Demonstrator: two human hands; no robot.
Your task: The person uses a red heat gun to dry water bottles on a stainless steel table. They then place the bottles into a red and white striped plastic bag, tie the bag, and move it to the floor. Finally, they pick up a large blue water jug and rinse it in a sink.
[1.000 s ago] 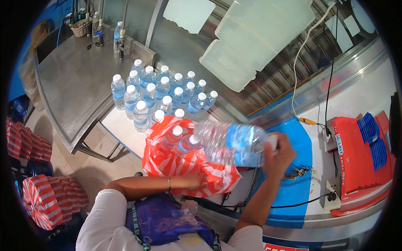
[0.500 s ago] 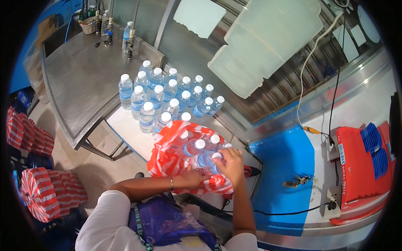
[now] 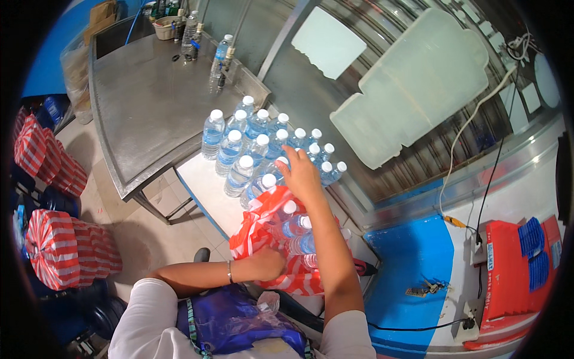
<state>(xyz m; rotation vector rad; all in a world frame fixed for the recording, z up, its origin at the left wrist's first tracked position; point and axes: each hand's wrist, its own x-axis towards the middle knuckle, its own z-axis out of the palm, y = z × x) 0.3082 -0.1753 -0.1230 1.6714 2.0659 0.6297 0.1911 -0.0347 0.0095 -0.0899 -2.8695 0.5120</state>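
Observation:
A red-and-white striped plastic bag (image 3: 254,230) lies open on the white tabletop, with several clear water bottles (image 3: 297,226) inside. My left hand (image 3: 267,264) is closed at the bag's near side, its fingers partly hidden, apparently gripping the plastic. Beyond the bag stands a close group of upright water bottles (image 3: 240,173) with white caps and blue labels. My right hand (image 3: 304,176) reaches over this group, thumb and fingers apart near the caps. It covers some of the bottles behind it. My right forearm crosses over the bag's right part.
A steel table (image 3: 155,84) adjoins the white tabletop (image 3: 203,179). Filled striped bags (image 3: 72,248) stand at the left. A grey wall panel is behind the bottles. On the right are keys (image 3: 427,288), a red folder-like stack (image 3: 514,269) and hanging cables.
My right hand has left the bottles in the bag and moved forward over the standing bottles. My left hand stays at the bag. The view has shifted, so the scene sits further right.

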